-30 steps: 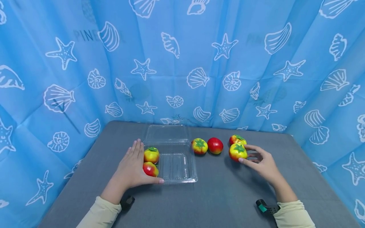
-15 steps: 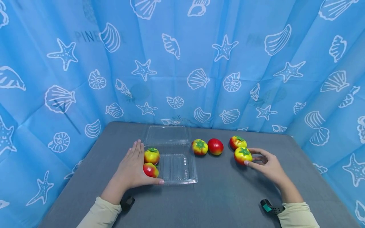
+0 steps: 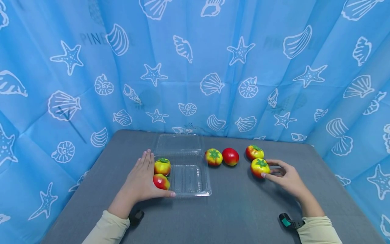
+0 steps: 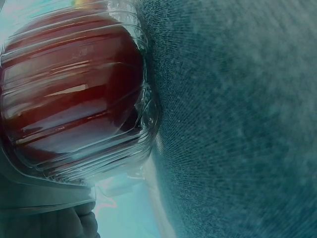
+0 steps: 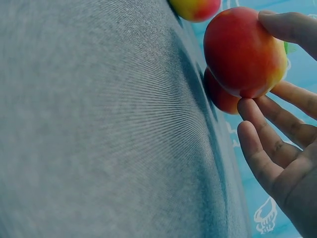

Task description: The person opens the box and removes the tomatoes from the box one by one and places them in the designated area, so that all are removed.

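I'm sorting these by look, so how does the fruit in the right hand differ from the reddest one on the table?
In the head view, the held fruit shows a yellow top with green leaves; the red fruit looks almost wholly red, no leaves visible. The right hand pinches the held fruit, while no hand touches the red fruit. Both are rounded and shiny, and both are outside the clear container.

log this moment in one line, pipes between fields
left hand: along edge of open clear plastic container | inside: two round yellow-red fruits visible | right hand: pinching green-topped round yellow-red fruit | grey table: three more fruits
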Demonstrator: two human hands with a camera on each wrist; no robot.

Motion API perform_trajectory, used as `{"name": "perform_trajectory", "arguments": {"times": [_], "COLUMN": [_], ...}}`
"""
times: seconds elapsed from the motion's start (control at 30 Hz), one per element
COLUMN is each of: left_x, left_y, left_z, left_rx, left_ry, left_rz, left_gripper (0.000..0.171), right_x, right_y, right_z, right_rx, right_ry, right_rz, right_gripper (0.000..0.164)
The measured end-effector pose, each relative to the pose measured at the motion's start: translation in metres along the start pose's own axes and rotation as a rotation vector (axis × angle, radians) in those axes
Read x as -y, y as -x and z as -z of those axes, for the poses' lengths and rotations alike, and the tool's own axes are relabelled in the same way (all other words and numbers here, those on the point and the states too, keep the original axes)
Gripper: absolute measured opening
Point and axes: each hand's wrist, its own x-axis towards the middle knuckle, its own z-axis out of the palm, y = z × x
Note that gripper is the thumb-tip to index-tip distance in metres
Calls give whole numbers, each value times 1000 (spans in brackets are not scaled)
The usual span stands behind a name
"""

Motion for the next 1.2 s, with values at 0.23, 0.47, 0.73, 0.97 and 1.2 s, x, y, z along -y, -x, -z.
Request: {"name": "perform_trajectory", "arguments": {"times": [0.23, 0.47, 0.73, 0.97, 1.2], "left_x": [1, 2, 2, 1, 2], "left_y": [-1, -2, -2, -1, 1], "left_z": [0, -3, -5, -2, -1], "left_rx": [0, 0, 3, -3, -6], "left_ry": [6, 7, 12, 25, 21], "left_rz": [0, -2, 5, -3, -8], "left_gripper": [150, 152, 154, 151, 150], "right_x": [-1, -3, -5, -8, -9], "right_y": [-1, -1, 0, -1, -1], "right_z": [1, 1, 0, 1, 1], "right_rx": [10, 19, 29, 38, 51], "right_ry": [27, 43, 46, 42, 47], "right_rz": [-20, -44, -49, -46, -62], "right_gripper": [61, 63, 63, 63, 65]}}
